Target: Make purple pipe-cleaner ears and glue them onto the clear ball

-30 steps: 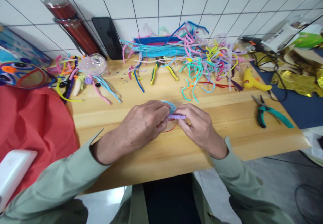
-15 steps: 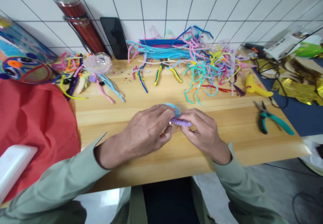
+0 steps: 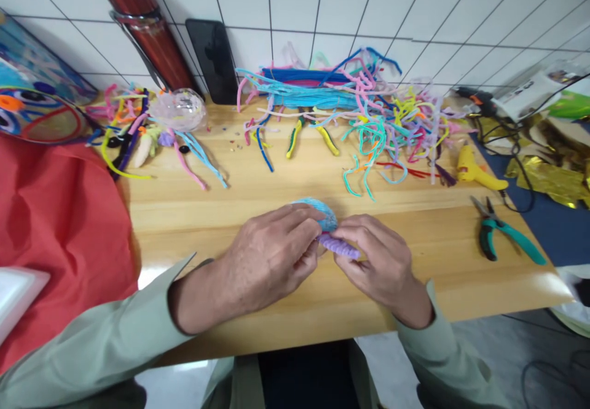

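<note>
Both hands meet over the front middle of the wooden table. My left hand (image 3: 274, 252) is closed, its thumb and fingers pinching a piece made of coiled pipe cleaners. One part of it is a light blue rounded coil (image 3: 326, 217), partly hidden behind the left fingers. Below that, a purple coiled strip (image 3: 340, 246) sticks out toward the right. My right hand (image 3: 375, 260) is closed too, its fingertips gripping the piece from the right side near the joint of blue and purple. The fingers hide how the two parts are joined.
Behind the hands lies a heap of pipe cleaners (image 3: 313, 92) with yellow-green pliers handles (image 3: 295, 138). To the right are a yellow glue gun (image 3: 477, 169) and teal pliers (image 3: 511, 234). A red thermos (image 3: 147, 34), phone (image 3: 212, 61) and red cloth (image 3: 59, 212) stand or lie left.
The view has shifted a little. Both hands have turned the piece slightly, so more of the blue coil shows and the purple strip slants further downward to the right.
</note>
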`<action>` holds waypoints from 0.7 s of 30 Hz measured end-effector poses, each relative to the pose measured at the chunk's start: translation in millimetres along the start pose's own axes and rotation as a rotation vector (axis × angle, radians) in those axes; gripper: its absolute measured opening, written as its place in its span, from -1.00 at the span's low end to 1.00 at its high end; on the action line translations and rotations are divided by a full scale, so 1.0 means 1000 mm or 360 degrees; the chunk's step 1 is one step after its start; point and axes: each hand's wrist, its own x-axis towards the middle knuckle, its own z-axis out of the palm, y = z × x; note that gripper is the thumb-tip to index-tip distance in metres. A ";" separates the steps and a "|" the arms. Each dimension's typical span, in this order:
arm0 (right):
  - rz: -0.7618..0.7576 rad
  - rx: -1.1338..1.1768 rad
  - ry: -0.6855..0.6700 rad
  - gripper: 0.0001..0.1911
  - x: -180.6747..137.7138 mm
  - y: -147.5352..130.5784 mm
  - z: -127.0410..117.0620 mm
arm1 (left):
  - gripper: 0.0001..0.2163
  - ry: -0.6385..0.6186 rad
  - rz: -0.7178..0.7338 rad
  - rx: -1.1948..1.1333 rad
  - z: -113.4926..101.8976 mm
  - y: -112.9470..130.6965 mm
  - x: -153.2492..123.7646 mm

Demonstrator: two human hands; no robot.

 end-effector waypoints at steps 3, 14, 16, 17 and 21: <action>-0.0017 -0.0018 0.0001 -0.75 0.000 -0.001 0.000 | -0.92 0.0033 0.0027 -0.0001 0.002 0.000 -0.001; 0.0015 0.0079 -0.0038 -0.75 0.000 -0.001 -0.002 | -0.92 0.0023 0.0037 0.0001 0.001 0.000 -0.002; 0.0043 0.0118 -0.0029 -0.71 -0.001 0.000 -0.002 | -0.92 0.0025 0.0031 0.0005 0.000 0.000 -0.002; 0.0057 0.0136 -0.0027 -0.68 -0.002 0.000 -0.002 | -0.91 0.0025 0.0027 0.0005 0.000 0.000 -0.003; 0.0067 0.0170 -0.0040 -0.68 -0.001 0.001 -0.003 | -0.90 0.0004 0.0034 0.0009 0.000 -0.001 -0.004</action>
